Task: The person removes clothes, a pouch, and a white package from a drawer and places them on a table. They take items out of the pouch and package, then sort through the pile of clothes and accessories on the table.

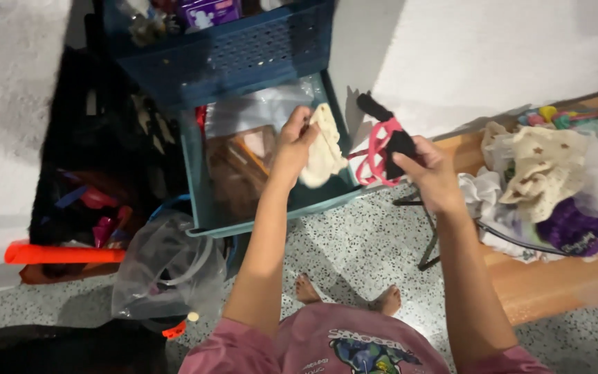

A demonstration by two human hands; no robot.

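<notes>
Gripping a cream cloth point(323, 149) over the open teal bin point(271, 215), the left hand point(292, 145) pinches it shut-fingered; the right hand point(427, 170) clutches a black-and-pink item point(389, 149). Either could slip into the cluttered bin if the fingers loosen.

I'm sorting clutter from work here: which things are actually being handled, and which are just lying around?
In hand:
- left hand holds a cream cloth piece
- right hand holds a black and pink item
- both over the open teal bin

Lying about:
- pile of fabrics on the wooden ledge
- clear plastic bag
- orange tube
- blue crate
</notes>
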